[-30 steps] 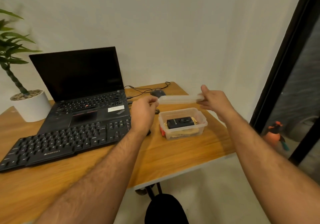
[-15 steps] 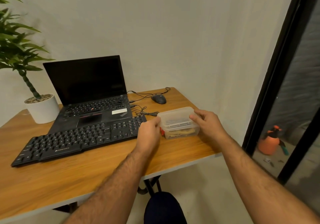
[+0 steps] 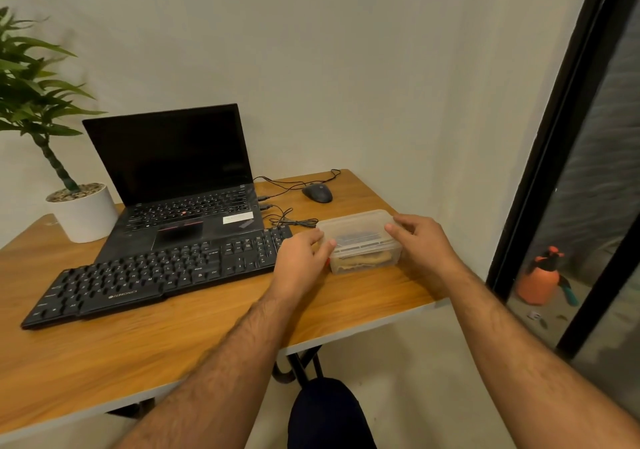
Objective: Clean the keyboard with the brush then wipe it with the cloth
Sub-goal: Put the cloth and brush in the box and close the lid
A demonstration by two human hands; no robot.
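both hands on the closed plastic box beside the keyboard

a clear plastic box point(image 3: 360, 240) with its lid on stands on the wooden table point(image 3: 173, 337), at the right side, just beside the right end of the black keyboard point(image 3: 156, 272). the left hand point(image 3: 299, 263) is at the left end of the box; its thumb and fingers are curled and press on the near left corner of the lid. the right hand point(image 3: 424, 244) is at the right end; its fingers are bent over the right edge of the lid and the thumb lies on top. so the two hands hold the box between them.

through the cloudy wall of the box a beige cloth point(image 3: 363, 260) is visible at the bottom, and something dark lies above it, under the lid; i cannot tell what it is.

the keyboard lies slanted, its left end nearer to the person, its right end farther. behind it, touching or almost touching, is an open black laptop point(image 3: 180, 185) with a dark screen. a black mouse point(image 3: 317, 192) sits far on the table, behind the box, and its thin cable point(image 3: 291, 220) makes loops between the laptop and the box. at the far left stands a green plant in a white pot point(image 3: 83, 211). on the floor at the right, behind a black frame, is an orange spray bottle point(image 3: 538, 277).
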